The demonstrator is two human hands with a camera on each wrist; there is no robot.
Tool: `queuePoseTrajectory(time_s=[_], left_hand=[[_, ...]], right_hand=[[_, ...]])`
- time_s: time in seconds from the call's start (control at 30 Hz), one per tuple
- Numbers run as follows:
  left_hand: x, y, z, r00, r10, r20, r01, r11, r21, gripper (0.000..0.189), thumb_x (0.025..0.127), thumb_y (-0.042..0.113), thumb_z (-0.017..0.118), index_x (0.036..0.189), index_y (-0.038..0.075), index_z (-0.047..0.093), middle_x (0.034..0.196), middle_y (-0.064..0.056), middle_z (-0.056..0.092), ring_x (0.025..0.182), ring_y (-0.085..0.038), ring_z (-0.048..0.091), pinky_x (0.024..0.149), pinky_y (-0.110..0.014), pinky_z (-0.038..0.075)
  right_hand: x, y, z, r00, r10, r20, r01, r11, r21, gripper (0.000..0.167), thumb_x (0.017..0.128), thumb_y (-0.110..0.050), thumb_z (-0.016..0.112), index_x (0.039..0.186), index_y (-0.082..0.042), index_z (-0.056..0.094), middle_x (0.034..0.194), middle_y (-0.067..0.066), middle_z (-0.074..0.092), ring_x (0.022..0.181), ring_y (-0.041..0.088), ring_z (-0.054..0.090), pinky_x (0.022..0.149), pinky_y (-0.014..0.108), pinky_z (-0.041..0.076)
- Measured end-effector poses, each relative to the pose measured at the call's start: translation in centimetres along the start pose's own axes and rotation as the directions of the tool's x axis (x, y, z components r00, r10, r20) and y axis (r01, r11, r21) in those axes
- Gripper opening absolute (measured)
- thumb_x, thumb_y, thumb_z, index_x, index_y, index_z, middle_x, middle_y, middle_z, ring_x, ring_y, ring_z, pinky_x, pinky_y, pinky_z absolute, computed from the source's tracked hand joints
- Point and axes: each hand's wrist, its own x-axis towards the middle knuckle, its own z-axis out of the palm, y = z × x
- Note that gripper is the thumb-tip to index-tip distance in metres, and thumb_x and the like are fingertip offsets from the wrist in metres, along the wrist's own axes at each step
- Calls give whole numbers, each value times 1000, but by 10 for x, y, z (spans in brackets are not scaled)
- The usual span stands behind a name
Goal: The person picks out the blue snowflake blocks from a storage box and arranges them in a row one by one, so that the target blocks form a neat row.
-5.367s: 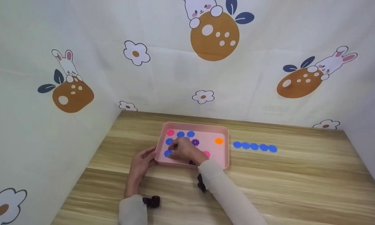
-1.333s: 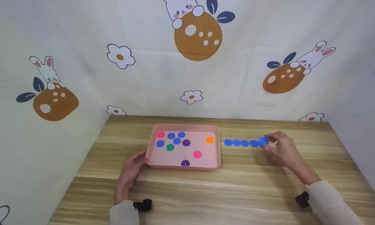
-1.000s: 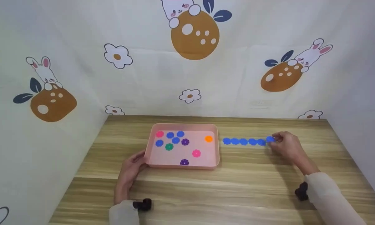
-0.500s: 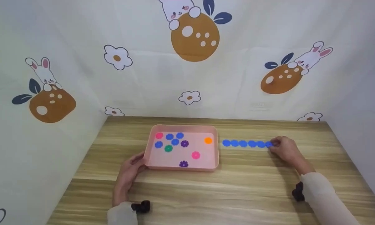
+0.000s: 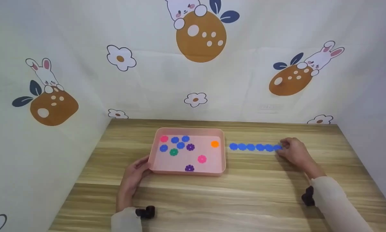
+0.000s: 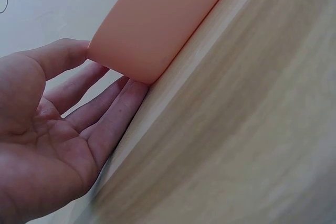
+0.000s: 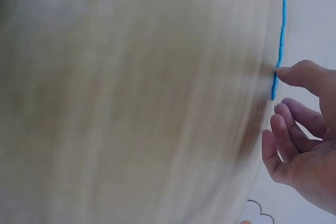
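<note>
A row of several blue flower-shaped discs (image 5: 250,147) lies on the table to the right of a shallow pink tray (image 5: 223,164). At the row's right end, my right hand (image 5: 296,153) pinches the last blue disc (image 5: 277,147) between thumb and index finger. The right wrist view shows the row edge-on as a thin blue strip (image 7: 282,30), with the thumb tip against it and the other fingers loosely bent. My left hand (image 5: 133,175) steadies the tray's near left corner. In the left wrist view its extended fingers (image 6: 118,111) touch the tray's outer wall (image 6: 152,24).
Inside the tray lie several loose flower-shaped discs: blue ones, a green disc (image 5: 174,152), an orange disc (image 5: 214,144), pink ones and purple ones. Behind the wooden table (image 5: 212,203) rises a pale printed cloth wall (image 5: 160,83), which also closes off both sides.
My right hand has gone from inside the tray to the row's right end. It brought a blue disc there and lowered it, lengthening the row. My left hand has stayed at the tray.
</note>
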Motion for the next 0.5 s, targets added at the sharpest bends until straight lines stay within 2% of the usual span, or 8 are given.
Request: queuePoseTrajectory(time_s=[0.2,0.33,0.5], left_hand=[[0,-1,0,1000,-21,0,21,998,51,42,100,11,61,140,1,55,144,-24,55,122,-27,65,96,-28,59],[0,-1,-1,999,-32,4,31,997,72,42,100,13,60,142,6,55,146,-21,55,127,-30,61,100,-31,58],[0,-1,-1,1000,-26,7,25,997,66,42,101,11,59,142,5,55,145,-22,55,127,-31,61,100,-33,58]], right_hand=[[5,-24,-3,1000,-21,24,20,999,31,60,93,-24,69,137,12,50,132,33,55,122,46,54,104,58,50],[8,-50,-1,997,-60,43,57,996,67,57,94,-22,68,139,10,49,137,31,54,126,47,53,104,57,50],[14,-89,5,991,-123,56,117,989,90,53,95,-23,67,137,6,53,136,28,58,126,44,56,102,54,53]])
